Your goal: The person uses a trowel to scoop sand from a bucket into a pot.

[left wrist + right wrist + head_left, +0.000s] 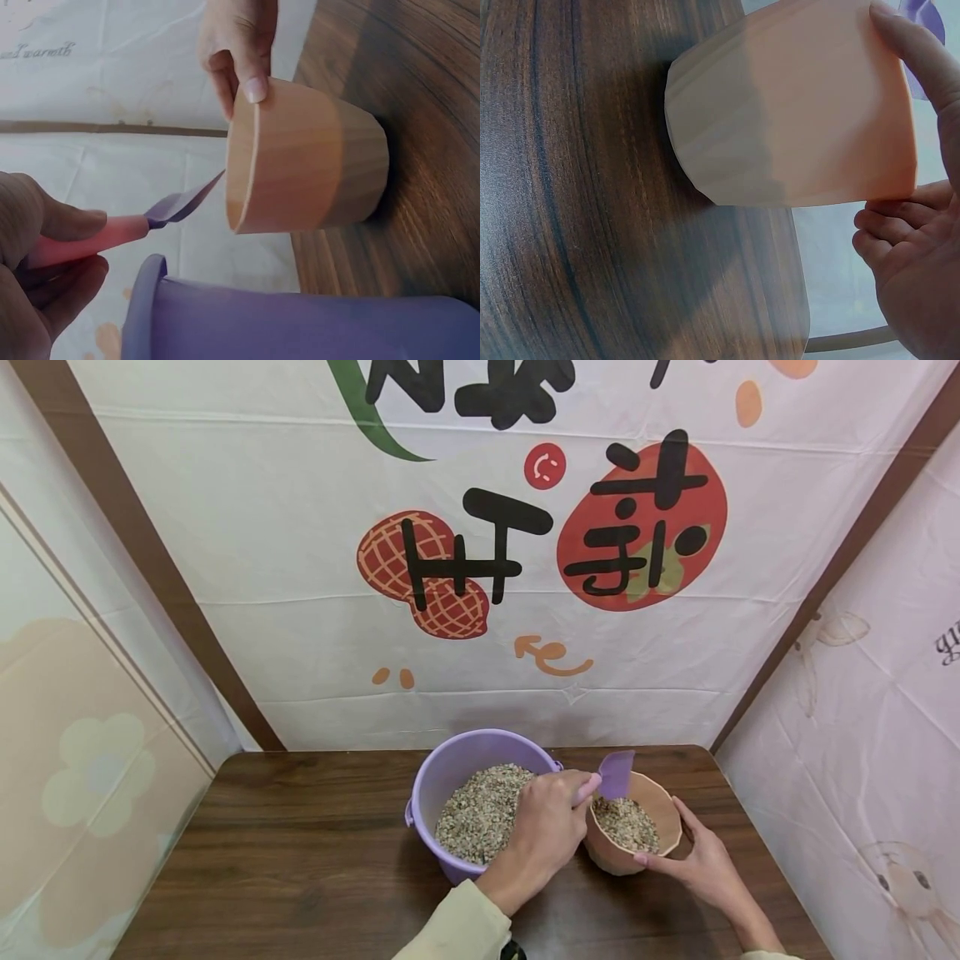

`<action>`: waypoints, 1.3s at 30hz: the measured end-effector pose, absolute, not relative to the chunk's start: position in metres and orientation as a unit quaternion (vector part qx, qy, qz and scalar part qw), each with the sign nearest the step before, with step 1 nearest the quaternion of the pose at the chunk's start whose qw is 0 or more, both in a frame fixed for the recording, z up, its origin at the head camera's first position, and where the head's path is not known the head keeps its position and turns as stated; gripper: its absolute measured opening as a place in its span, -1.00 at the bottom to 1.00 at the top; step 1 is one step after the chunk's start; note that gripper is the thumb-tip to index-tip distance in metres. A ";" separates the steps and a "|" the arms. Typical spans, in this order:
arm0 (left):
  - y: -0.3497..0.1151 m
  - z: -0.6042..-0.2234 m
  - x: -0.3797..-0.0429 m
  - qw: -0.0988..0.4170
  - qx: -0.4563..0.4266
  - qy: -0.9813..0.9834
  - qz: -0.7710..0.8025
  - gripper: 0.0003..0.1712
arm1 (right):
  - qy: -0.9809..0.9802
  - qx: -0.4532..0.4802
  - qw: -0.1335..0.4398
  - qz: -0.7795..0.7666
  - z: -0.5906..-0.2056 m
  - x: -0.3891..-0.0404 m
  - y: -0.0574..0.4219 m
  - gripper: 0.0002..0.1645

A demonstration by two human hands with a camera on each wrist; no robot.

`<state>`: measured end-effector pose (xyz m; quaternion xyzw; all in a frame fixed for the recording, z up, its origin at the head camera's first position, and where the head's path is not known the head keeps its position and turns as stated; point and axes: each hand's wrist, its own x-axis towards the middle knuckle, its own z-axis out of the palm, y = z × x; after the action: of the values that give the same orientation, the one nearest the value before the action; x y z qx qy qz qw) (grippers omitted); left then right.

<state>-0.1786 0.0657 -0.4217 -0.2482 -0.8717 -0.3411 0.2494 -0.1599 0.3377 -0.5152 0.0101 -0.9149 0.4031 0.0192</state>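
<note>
My left hand (551,818) grips the pink handle of a small toy shovel (617,774), its purple blade slanting over the left rim of a peach-coloured flowerpot (613,860). Inside the pot lies fine mixed gravel (628,825). With thumb and fingers spread along the rim, my right hand (705,864) holds the pot from its right side. The pot stands upright on the table, as the right wrist view shows its base there. Left of it is a purple bucket (438,777) with more gravel (480,810), partly hidden behind my left wrist.
Pot and bucket stand close together near the back of a dark wooden table (300,852). Behind the table hangs a white printed cloth (300,635); more cloth hangs at both sides. The bucket's handle joint (409,812) sticks out at its left.
</note>
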 end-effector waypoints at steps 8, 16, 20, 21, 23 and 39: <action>0.045 -0.414 -0.174 0.192 -0.177 -0.851 -0.455 -0.68 | -0.912 0.002 0.007 0.411 -0.516 -0.161 0.338 0.42; 0.010 -0.405 -0.168 0.168 -0.128 -0.824 -0.525 -0.71 | -0.910 0.000 0.003 0.414 -0.516 -0.160 0.338 0.43; -0.008 -0.401 -0.166 0.153 -0.137 -0.805 -0.556 -0.70 | -0.910 0.000 0.004 0.415 -0.516 -0.160 0.338 0.43; -0.013 -0.401 -0.165 0.149 -0.140 -0.801 -0.562 -0.70 | -0.910 0.000 0.005 0.414 -0.516 -0.161 0.338 0.43; -0.022 -0.400 -0.164 0.144 -0.138 -0.796 -0.572 -0.69 | -0.910 0.001 0.006 0.414 -0.516 -0.161 0.338 0.43; -0.094 -0.400 -0.165 0.107 -0.065 -0.813 -0.569 -0.69 | -0.911 -0.002 0.008 0.413 -0.516 -0.160 0.338 0.45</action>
<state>-0.1647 -0.0944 -0.4003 -0.0653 -0.8127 -0.5690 0.1070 -0.1601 0.3378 -0.5156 -0.0016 -0.9109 0.4125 0.0083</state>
